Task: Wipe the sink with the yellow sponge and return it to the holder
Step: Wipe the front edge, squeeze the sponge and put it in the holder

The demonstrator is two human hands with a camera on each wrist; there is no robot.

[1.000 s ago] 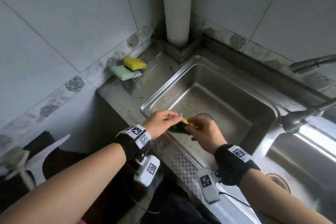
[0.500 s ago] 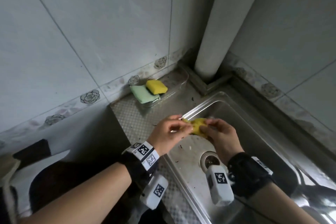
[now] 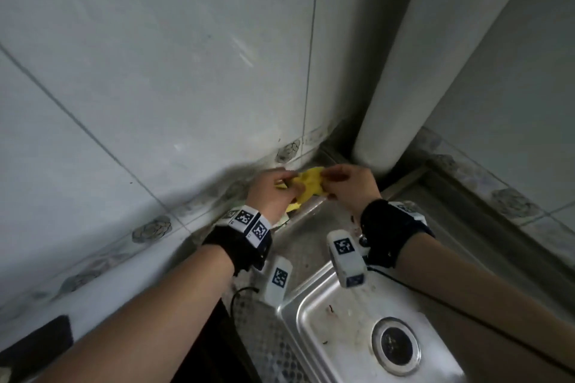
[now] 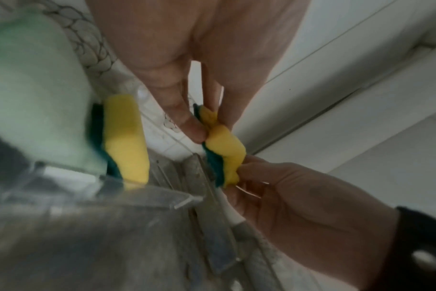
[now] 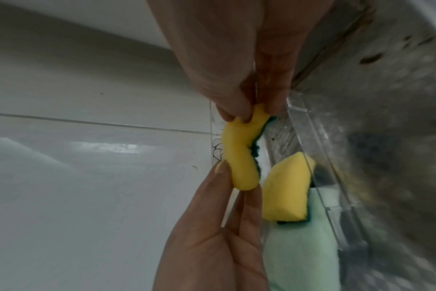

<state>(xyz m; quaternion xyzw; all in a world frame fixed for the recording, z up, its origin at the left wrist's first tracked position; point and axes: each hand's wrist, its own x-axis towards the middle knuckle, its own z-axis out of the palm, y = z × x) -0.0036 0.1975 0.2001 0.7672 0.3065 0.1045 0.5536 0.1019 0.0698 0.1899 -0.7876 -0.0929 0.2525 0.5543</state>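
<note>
Above the clear holder (image 5: 309, 126) at the counter's back corner, left hand (image 3: 273, 193) and right hand (image 3: 351, 186) both pinching the yellow sponge (image 3: 311, 183).

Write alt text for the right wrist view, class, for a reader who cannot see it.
Two hands pinch a bent yellow sponge between them, the right hand from above and the left hand from below, in front of a white tiled wall. Beside it, a second yellow sponge lies on a pale green sponge in a clear holder.
</note>
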